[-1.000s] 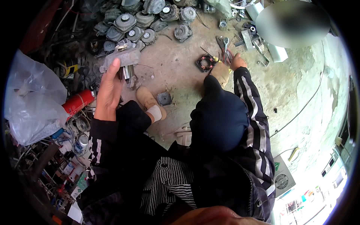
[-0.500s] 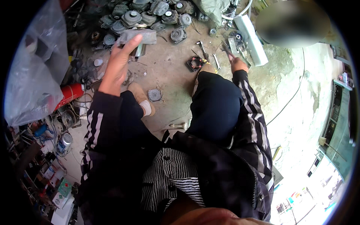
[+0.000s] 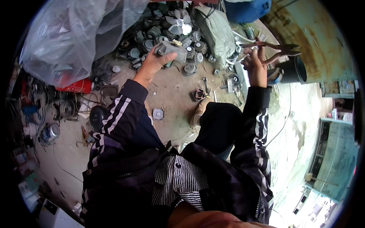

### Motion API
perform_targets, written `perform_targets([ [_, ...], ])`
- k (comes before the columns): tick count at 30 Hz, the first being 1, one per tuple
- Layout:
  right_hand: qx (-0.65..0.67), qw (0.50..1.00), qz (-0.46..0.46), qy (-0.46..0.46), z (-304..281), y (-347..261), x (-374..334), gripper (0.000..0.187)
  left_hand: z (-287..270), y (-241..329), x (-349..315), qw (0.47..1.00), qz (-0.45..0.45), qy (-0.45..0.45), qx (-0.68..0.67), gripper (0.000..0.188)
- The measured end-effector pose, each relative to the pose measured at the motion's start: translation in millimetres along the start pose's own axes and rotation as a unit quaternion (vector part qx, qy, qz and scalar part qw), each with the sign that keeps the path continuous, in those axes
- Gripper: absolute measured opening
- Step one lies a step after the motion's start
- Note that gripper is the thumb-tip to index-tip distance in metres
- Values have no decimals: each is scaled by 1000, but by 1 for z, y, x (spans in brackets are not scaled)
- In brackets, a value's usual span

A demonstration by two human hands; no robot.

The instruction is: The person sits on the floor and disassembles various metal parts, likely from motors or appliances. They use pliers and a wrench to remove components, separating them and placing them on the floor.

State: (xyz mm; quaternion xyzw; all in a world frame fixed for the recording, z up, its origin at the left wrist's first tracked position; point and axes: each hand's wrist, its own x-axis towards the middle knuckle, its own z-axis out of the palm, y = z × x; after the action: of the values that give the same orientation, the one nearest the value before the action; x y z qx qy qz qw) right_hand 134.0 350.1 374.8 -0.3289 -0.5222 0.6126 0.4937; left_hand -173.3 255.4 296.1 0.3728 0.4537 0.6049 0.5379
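Note:
My left hand (image 3: 152, 65) is closed around a dusty grey metal motor part (image 3: 179, 54) with a small yellowish piece on top, thumb along its near side. It is held above the ground, in front of a heap of similar dirty motors (image 3: 154, 32). On the right, my right hand (image 3: 258, 70) is raised and grips a pair of rusty pliers (image 3: 287, 48) by the handles. The plier jaws point right and are spread, with nothing between them. The two hands are well apart.
A small black-and-red fan frame (image 3: 198, 94), a hammer-like tool (image 3: 206, 85) and a square grey plate (image 3: 158, 114) lie on the concrete. A clear plastic sheet (image 3: 72, 41) hangs at left above a red cylinder (image 3: 80, 86). A black bucket (image 3: 300, 70) stands right.
My right hand has risen from among the tools on the ground, with the pliers now plainly in view. My left hand still holds the grey part, now farther right in the picture. The view has shifted.

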Motion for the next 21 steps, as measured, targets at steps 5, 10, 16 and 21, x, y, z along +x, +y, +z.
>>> perform_targets([
  [5, 47, 997, 32, -51, 63, 51, -9, 34, -27, -13, -10, 991, 63, 89, 78, 68],
  [10, -67, 992, 89, -58, 85, 109, -46, 40, -38, -16, -12, 940, 117, 132, 292, 86],
  [16, -404, 906, -32, -119, 123, 115, -63, 53, -50, -17, -11, 908, 155, 136, 365, 85],
  [21, -325, 928, -169, 72, 126, 78, -43, 36, -49, -6, -10, 911, 172, 149, 344, 85],
])
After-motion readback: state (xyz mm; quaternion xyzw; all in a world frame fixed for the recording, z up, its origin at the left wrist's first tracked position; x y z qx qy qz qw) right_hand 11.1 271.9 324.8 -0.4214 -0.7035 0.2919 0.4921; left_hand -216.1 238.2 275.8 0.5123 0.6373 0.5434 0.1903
